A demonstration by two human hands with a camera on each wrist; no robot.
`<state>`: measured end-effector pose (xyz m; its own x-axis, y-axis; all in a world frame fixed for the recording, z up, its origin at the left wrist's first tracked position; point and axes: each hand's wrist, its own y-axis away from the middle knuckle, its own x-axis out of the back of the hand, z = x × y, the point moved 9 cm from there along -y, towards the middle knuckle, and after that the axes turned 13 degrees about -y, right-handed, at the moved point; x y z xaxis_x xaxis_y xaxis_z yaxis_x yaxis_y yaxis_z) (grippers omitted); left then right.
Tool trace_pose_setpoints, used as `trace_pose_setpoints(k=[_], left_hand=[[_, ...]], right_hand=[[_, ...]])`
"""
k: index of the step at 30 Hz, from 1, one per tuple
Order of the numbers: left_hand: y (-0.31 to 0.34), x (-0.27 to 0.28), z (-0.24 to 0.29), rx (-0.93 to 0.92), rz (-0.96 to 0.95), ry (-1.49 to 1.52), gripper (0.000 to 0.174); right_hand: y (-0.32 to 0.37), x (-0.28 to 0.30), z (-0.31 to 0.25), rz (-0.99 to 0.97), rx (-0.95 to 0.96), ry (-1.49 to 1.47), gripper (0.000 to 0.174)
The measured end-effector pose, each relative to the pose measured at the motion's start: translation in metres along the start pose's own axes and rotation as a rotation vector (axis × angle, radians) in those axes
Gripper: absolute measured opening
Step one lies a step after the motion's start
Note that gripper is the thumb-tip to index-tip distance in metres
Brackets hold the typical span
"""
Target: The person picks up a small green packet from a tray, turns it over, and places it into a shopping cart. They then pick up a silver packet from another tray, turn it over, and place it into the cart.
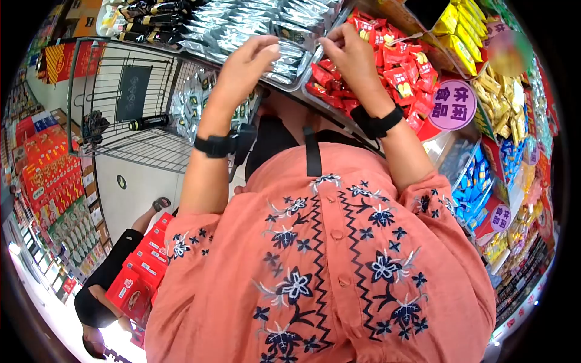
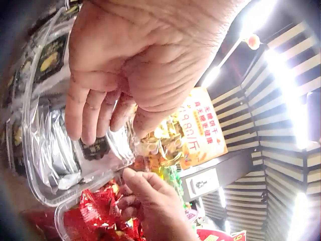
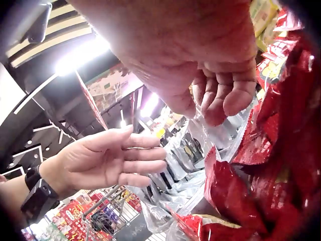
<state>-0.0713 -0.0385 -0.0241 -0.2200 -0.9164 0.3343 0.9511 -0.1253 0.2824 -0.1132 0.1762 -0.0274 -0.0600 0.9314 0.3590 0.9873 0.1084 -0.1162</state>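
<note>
**Head view.** The left hand [image 1: 245, 63] hovers over the silver packets [image 1: 242, 24], fingers loosely extended and holding nothing. The right hand [image 1: 351, 54] is over the red packets [image 1: 399, 72], fingers curled and pinching a clear film [image 3: 199, 131]. The two bins meet edge to edge between the hands. There is free air above them, stocked shelves close on the right and a wire cart [image 1: 121, 91] on the left.

**Left wrist view only.** It shows the curved rim of the clear tray [image 2: 50, 197] that contains the silver packets.

**Right wrist view only.** The film hangs from the right fingertips, just beside the left fingertips.

Clear bins [image 2: 42, 193] — silver packets [image 1: 242, 24] (red packets [image 1: 399, 72])
</note>
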Motion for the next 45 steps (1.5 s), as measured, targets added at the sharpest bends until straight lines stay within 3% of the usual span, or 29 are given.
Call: trace_pose_setpoints(k=[6, 8, 12, 14, 16, 19, 20, 23, 27, 29, 33, 36, 37, 42, 45], left_hand=[[0.062, 0.088, -0.032, 0.104, 0.307, 0.109, 0.040], [0.079, 0.115, -0.075, 0.199, 0.423, 0.146, 0.042], [0.110, 0.149, -0.208, 0.437, 0.573, 0.248, 0.040], [0.121, 0.150, -0.281, 0.591, 0.503, 0.232, 0.042], [0.129, 0.136, -0.305, 0.656, 0.517, 0.281, 0.039], [0.124, 0.119, -0.367, 0.713, 0.376, 0.157, 0.034], [0.127, 0.115, -0.380, 0.734, 0.462, 0.132, 0.039], [0.115, 0.097, -0.464, 0.733, 0.329, -0.092, 0.042], [0.111, 0.079, -0.495, 0.757, 0.354, -0.210, 0.048], [0.106, 0.078, -0.466, 0.766, 0.365, -0.264, 0.051], [0.087, 0.059, -0.504, 0.801, 0.162, -0.343, 0.060], [0.082, 0.051, -0.512, 0.767, 0.258, -0.333, 0.061], [0.080, 0.053, -0.508, 0.736, 0.316, -0.394, 0.058], [0.084, 0.050, -0.493, 0.767, 0.213, -0.442, 0.047], [0.097, 0.063, -0.472, 0.705, 0.342, -0.446, 0.036]], right_hand=[[0.000, -0.011, -0.044, -0.081, 0.073, -0.273, 0.017], [0.002, -0.032, -0.052, -0.173, 0.027, -0.411, 0.015], [0.021, -0.090, -0.076, -0.480, -0.063, -0.401, 0.015], [0.032, -0.120, -0.096, -0.650, 0.059, -0.338, 0.016], [0.047, -0.155, -0.088, -0.795, 0.055, -0.316, 0.018], [0.068, -0.197, -0.060, -0.963, -0.079, -0.273, 0.018], [0.073, -0.209, -0.048, -0.991, -0.157, -0.291, 0.018], [0.089, -0.237, -0.012, -1.038, -0.326, -0.315, 0.017], [0.099, -0.257, 0.016, -1.027, -0.365, -0.276, 0.015], [0.104, -0.263, 0.027, -1.030, -0.344, -0.228, 0.015], [0.106, -0.269, 0.047, -1.014, -0.459, -0.213, 0.018], [0.105, -0.271, 0.055, -0.975, -0.512, -0.239, 0.020], [0.104, -0.272, 0.056, -0.966, -0.530, -0.246, 0.020], [0.111, -0.275, 0.058, -0.972, -0.577, -0.247, 0.019], [0.115, -0.277, 0.053, -0.986, -0.573, -0.280, 0.017]])
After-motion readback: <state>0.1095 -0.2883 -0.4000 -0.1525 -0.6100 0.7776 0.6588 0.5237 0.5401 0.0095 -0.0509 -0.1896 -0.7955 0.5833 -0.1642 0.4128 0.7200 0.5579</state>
